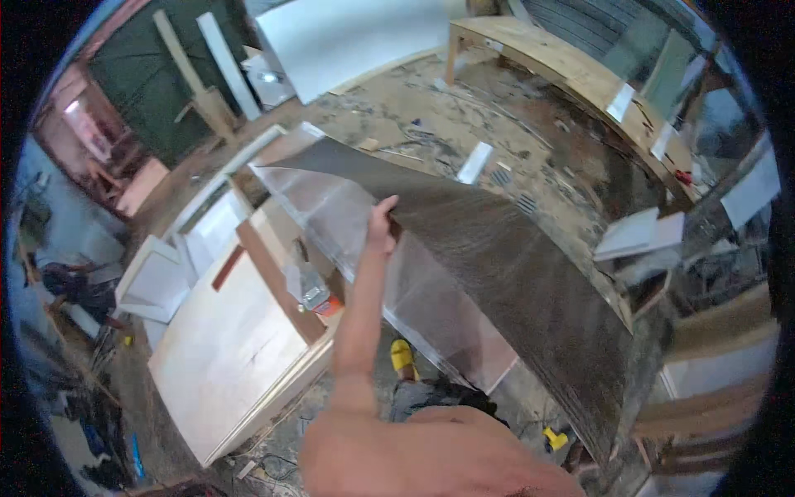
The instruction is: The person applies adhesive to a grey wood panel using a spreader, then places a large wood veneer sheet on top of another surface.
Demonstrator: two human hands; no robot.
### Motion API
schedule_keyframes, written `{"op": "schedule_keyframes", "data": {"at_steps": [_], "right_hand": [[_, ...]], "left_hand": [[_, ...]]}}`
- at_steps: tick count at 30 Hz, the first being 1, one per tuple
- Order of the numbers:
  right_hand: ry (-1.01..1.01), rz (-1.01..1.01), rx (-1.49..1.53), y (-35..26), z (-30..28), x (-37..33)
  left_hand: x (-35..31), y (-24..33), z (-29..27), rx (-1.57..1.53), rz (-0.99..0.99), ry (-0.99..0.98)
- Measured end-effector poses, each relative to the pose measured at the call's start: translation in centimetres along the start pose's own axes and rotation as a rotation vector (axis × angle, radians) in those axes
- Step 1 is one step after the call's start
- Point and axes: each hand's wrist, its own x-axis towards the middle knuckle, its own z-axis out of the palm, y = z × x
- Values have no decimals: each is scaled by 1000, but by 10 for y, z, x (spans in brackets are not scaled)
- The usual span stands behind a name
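A large dark brown sheet with a wood-like grain (497,248) stretches slantwise in front of me, from the upper left to the lower right. My left hand (383,225) is closed on its near edge, roughly midway along. Below that edge shows a paler, glossy pinkish surface (431,294), which looks covered in clear film. Left of my forearm, a clear bottle with an orange label (317,294) stands by a pale wooden cabinet-like piece (236,340). My right hand does not show.
White box-like parts (157,282) sit at the left. A big white panel (356,41) leans at the back, and a long wooden bench (555,54) runs along the far right. Scraps litter the floor (397,108). A yellow shoe (402,356) shows beneath the sheet.
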Motion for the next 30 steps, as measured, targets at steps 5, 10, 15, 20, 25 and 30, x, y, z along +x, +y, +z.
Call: {"op": "schedule_keyframes", "data": {"at_steps": [5, 10, 15, 20, 25, 30], "right_hand": [[-4, 38, 48, 11, -11, 54], [-7, 15, 81, 8, -26, 95], [-25, 21, 120, 10, -23, 118], [-46, -198, 66, -27, -10, 152], [-186, -97, 622, -40, 70, 140], [-477, -107, 683, -49, 160, 94]], "left_hand": [[3, 12, 90, 147, 23, 149], [-1, 37, 168, 25, 178, -2], [29, 126, 193, 34, 350, -41], [35, 178, 275, 69, 516, -163], [35, 349, 277, 172, 556, -275], [-6, 435, 288, 111, 796, -421]]}}
